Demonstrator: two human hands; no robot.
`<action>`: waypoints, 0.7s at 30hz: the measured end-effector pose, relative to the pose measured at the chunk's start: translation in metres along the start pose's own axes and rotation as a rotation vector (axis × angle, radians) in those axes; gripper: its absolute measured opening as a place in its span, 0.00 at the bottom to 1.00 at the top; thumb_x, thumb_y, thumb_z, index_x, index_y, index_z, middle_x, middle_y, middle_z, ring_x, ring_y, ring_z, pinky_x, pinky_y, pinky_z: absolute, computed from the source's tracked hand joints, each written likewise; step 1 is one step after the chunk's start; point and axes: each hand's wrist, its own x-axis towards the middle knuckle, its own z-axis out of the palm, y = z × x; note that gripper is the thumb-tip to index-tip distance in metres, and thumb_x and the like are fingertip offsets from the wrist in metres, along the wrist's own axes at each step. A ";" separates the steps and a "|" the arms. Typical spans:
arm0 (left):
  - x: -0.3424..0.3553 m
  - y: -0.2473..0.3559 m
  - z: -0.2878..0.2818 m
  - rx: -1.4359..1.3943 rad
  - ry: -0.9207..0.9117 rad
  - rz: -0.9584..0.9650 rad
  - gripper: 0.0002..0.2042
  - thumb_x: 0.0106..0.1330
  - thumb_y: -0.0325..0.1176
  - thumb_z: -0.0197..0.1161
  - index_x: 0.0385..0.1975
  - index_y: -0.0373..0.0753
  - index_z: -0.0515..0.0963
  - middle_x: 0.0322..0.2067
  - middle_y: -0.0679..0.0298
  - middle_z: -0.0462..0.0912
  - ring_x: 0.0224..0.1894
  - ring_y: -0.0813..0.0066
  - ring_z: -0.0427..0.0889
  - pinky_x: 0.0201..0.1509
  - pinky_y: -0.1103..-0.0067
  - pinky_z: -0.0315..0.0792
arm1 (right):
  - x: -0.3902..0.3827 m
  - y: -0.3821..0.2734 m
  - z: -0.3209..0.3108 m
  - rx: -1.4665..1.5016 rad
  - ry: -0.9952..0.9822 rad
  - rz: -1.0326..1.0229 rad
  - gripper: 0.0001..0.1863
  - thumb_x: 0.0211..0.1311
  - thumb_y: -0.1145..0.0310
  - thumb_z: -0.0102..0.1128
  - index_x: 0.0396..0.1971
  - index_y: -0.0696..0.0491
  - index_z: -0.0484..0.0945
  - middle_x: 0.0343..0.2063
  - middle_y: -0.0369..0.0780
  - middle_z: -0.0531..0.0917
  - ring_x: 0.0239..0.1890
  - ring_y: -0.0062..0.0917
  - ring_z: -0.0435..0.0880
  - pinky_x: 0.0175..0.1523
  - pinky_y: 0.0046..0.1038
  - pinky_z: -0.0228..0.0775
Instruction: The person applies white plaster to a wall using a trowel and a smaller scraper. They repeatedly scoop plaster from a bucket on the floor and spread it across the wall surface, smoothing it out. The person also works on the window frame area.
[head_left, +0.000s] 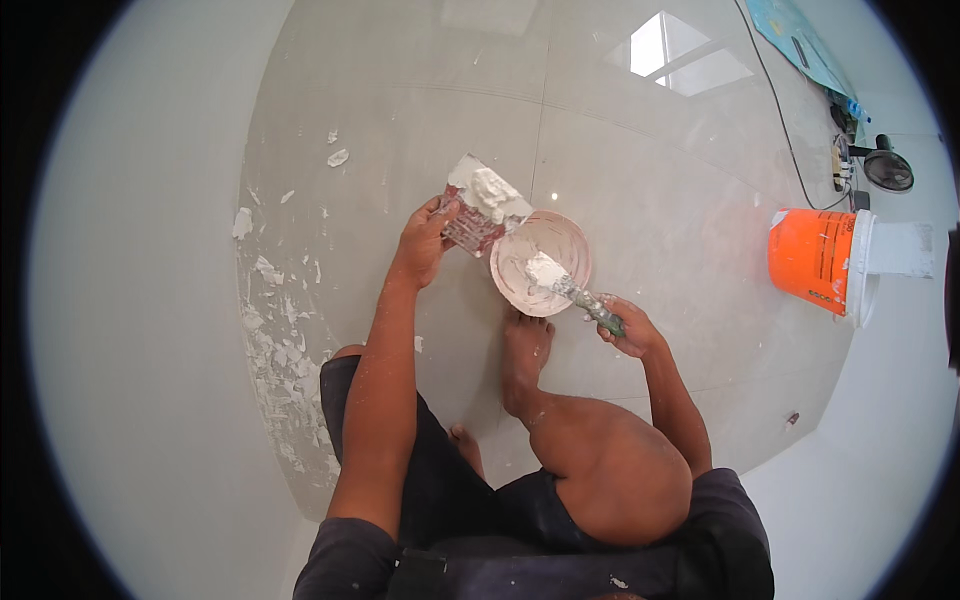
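My left hand is closed on the near left edge of a flat reddish plasterer's blade. A thick heap of white filler lies on its far part, and its right corner reaches the rim of a round mixing bucket. In my right hand is the green handle of a putty knife, fingers wrapped round it. The knife's blade, coated in white filler, points up and left over the bucket's inside. Pale filler smears the bucket's inner wall. My bare foot stands against its near side.
Dried white flakes litter the tiled floor along the left wall. An orange bucket with a white rim stands at the right. Behind it are a dark round fan, a cable and a light-blue sheet.
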 end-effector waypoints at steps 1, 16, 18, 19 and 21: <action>-0.001 0.007 -0.003 0.066 0.022 0.021 0.17 0.70 0.37 0.61 0.54 0.36 0.73 0.44 0.66 0.82 0.44 0.79 0.81 0.53 0.75 0.76 | -0.006 -0.003 -0.002 0.033 0.006 -0.018 0.20 0.74 0.60 0.49 0.56 0.59 0.72 0.40 0.41 0.80 0.27 0.19 0.75 0.30 0.21 0.68; -0.016 0.000 -0.006 0.152 -0.382 -0.312 0.20 0.69 0.34 0.64 0.57 0.31 0.72 0.48 0.61 0.82 0.49 0.72 0.82 0.55 0.73 0.75 | -0.013 -0.037 0.046 -0.792 0.265 -0.455 0.13 0.56 0.73 0.69 0.42 0.56 0.84 0.51 0.41 0.81 0.50 0.26 0.80 0.56 0.29 0.70; -0.017 0.001 -0.007 0.202 -0.373 -0.308 0.20 0.69 0.35 0.63 0.57 0.32 0.72 0.48 0.61 0.81 0.50 0.72 0.81 0.56 0.73 0.75 | -0.019 -0.032 0.040 -0.790 0.264 -0.498 0.13 0.55 0.74 0.69 0.42 0.56 0.84 0.50 0.41 0.81 0.50 0.27 0.80 0.56 0.30 0.71; -0.018 0.002 -0.006 0.217 -0.380 -0.305 0.21 0.69 0.35 0.63 0.57 0.32 0.72 0.49 0.61 0.81 0.50 0.73 0.81 0.56 0.72 0.75 | -0.022 -0.030 0.037 -0.784 0.302 -0.462 0.14 0.55 0.74 0.69 0.42 0.55 0.84 0.50 0.42 0.82 0.51 0.28 0.81 0.56 0.30 0.72; -0.020 0.004 -0.008 0.219 -0.377 -0.337 0.21 0.69 0.36 0.63 0.57 0.32 0.72 0.49 0.61 0.81 0.50 0.73 0.81 0.55 0.72 0.75 | -0.022 -0.026 0.031 -0.864 0.351 -0.542 0.13 0.55 0.73 0.68 0.42 0.55 0.84 0.49 0.42 0.82 0.51 0.30 0.81 0.55 0.30 0.72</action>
